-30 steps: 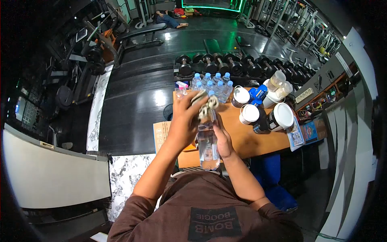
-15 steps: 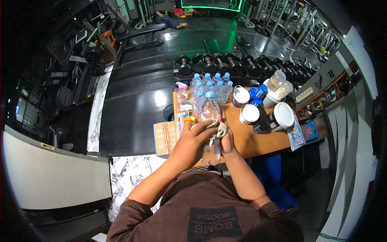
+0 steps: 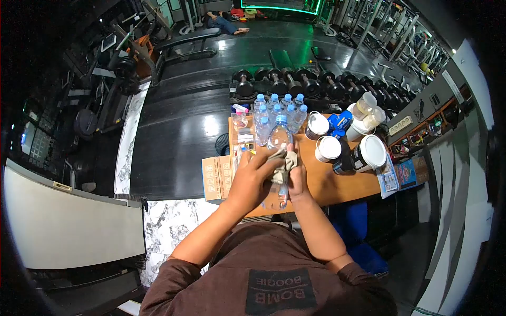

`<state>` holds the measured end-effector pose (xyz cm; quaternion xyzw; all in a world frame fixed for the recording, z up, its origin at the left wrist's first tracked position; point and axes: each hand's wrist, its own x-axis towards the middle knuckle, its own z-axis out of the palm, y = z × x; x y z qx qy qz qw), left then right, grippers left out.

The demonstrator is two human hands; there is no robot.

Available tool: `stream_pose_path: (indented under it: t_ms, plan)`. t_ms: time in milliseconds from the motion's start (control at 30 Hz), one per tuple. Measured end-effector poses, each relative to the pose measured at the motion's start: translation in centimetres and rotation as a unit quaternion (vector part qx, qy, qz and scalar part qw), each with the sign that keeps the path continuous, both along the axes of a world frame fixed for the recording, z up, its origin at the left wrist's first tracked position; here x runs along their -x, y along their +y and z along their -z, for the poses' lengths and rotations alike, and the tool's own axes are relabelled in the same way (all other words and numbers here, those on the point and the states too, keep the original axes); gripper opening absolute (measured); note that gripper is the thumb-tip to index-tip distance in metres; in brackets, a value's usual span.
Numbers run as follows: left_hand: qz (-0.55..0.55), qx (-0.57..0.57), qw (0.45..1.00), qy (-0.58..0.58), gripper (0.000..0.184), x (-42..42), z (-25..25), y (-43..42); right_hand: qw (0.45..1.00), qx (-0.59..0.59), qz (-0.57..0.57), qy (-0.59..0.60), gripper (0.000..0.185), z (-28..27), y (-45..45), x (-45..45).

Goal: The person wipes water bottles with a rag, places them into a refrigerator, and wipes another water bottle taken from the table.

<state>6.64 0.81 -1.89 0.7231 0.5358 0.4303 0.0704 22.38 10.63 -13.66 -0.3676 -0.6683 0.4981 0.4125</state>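
Observation:
A large clear water bottle (image 3: 279, 138) with a blue cap is held between my hands over the near edge of the table, its base toward me. My left hand (image 3: 252, 178) is closed on a crumpled beige cloth (image 3: 285, 166) and presses it against the bottle's side. My right hand (image 3: 298, 181) grips the bottle from the right, its thumb beside the cloth. Part of the bottle's middle is hidden by the cloth and fingers. Just beyond stand several smaller water bottles (image 3: 262, 130) with blue caps, grouped upright.
White-lidded tubs (image 3: 372, 151) and a blue container (image 3: 340, 122) stand on the right of the wooden table (image 3: 327, 179). A cardboard box (image 3: 213, 176) is at the left edge. Dumbbells (image 3: 291, 84) line a rack beyond. A person (image 3: 224, 24) lies on the far floor.
The bottle has tilted a little, its cap shifting slightly right in view. My left hand and the cloth have moved slightly across it. The whole view has shifted slightly.

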Motion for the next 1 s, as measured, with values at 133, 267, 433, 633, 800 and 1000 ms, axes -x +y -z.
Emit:
stream_pose_path:
  t_ms: [133,267,433,633,800,1000]
  plan:
    - [0.079,0.060,0.995,-0.021,0.053,0.2,-1.7,-2.2,0.908,0.260,-0.025,0.327,0.052,-7.2,-1.1,0.7]
    - [0.161,0.071,0.984,-0.037,0.051,1.1,-2.2,-1.9,0.910,0.244,-0.015,0.336,0.050,-6.7,-0.6,0.3]
    - [0.022,0.000,0.997,-0.072,0.061,1.0,-2.0,1.5,0.935,0.148,-0.029,0.320,0.055,-6.3,-1.5,0.8]
    - [0.059,0.025,0.997,-0.054,0.061,0.7,-0.2,0.5,0.930,0.188,-0.018,0.314,0.052,-5.7,-0.7,0.9]
    - [0.187,0.126,0.973,-0.044,0.057,2.6,-1.6,-2.2,0.920,0.252,-0.010,0.299,0.049,-8.3,-1.3,0.4]
    - [0.098,0.038,0.988,-0.111,0.061,2.8,-1.6,0.8,0.934,0.173,-0.008,0.314,0.061,-6.2,-0.5,1.4]
